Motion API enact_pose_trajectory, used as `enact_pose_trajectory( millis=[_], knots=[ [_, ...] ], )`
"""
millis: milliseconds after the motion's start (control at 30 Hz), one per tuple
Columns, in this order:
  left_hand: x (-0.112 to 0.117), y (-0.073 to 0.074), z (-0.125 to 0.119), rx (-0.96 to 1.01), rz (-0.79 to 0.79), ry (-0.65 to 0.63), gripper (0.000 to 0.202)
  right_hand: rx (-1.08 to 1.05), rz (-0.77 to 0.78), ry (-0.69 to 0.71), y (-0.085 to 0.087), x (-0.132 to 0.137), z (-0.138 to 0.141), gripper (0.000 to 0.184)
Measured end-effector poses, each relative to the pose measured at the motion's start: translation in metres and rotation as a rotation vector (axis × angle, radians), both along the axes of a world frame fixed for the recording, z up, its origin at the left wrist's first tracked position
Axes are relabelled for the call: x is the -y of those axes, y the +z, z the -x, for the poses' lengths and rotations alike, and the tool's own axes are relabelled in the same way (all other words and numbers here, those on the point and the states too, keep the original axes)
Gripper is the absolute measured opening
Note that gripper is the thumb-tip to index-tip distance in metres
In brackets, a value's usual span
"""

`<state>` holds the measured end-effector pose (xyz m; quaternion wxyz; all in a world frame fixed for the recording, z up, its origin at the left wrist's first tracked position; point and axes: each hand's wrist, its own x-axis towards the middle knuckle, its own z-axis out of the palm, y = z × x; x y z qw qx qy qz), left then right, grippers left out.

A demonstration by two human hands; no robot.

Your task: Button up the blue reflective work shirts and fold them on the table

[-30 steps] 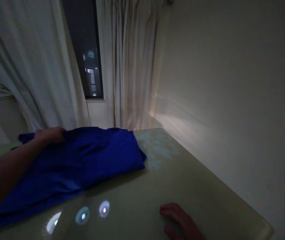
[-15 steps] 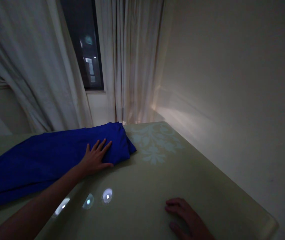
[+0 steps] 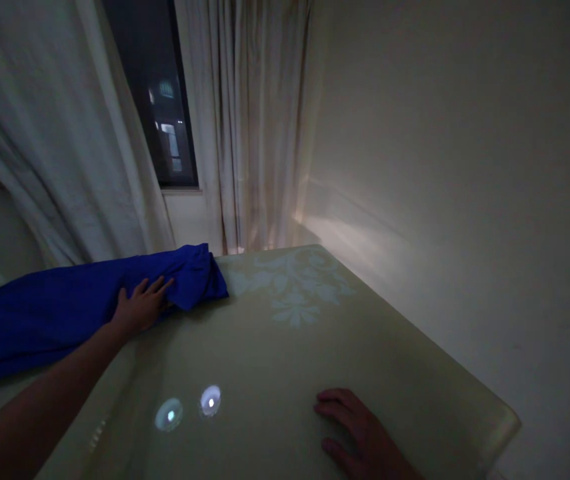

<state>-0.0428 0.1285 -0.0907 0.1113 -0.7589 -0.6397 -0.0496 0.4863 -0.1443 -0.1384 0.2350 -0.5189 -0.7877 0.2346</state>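
A blue cloth (image 3: 65, 303) lies bunched along the far left of a glossy pale table (image 3: 315, 353). My left hand (image 3: 142, 305) rests flat on the cloth near its right end, fingers stretched out, with the cloth's end (image 3: 199, 280) rumpled just beyond the fingertips. My right hand (image 3: 359, 433) lies palm down on the bare tabletop at the near right, fingers apart and holding nothing.
A pale leaf pattern (image 3: 295, 293) marks the table's far corner. White curtains (image 3: 245, 127) hang behind the table around a dark window (image 3: 155, 100). A plain wall (image 3: 465, 167) runs close along the right edge. Two lamp reflections (image 3: 189, 408) shine on the tabletop.
My left hand went from the cloth's far left edge to its right end and has slid leftwards, bunching the cloth toward the left. My right hand has stayed put.
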Motion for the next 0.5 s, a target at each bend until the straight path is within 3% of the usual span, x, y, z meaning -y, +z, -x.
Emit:
enact_pose_trajectory(
  millis=[100,167,367,500],
  knots=[
    [0.012,0.007,-0.014,-0.056,-0.042,-0.155,0.065,-0.012,0.016,-0.032,0.007,-0.001,0.006,0.042],
    [0.022,0.016,-0.028,-0.052,-0.046,-0.218,0.054,-0.006,0.027,-0.037,0.012,0.0,0.009,0.042],
    [0.043,0.07,-0.05,0.063,-0.099,0.013,0.049,0.03,0.022,-0.001,0.014,0.005,0.006,0.045],
    [0.073,0.107,-0.076,0.042,-0.105,-0.071,0.042,0.03,-0.079,0.017,0.033,-0.018,0.022,0.075]
  ],
)
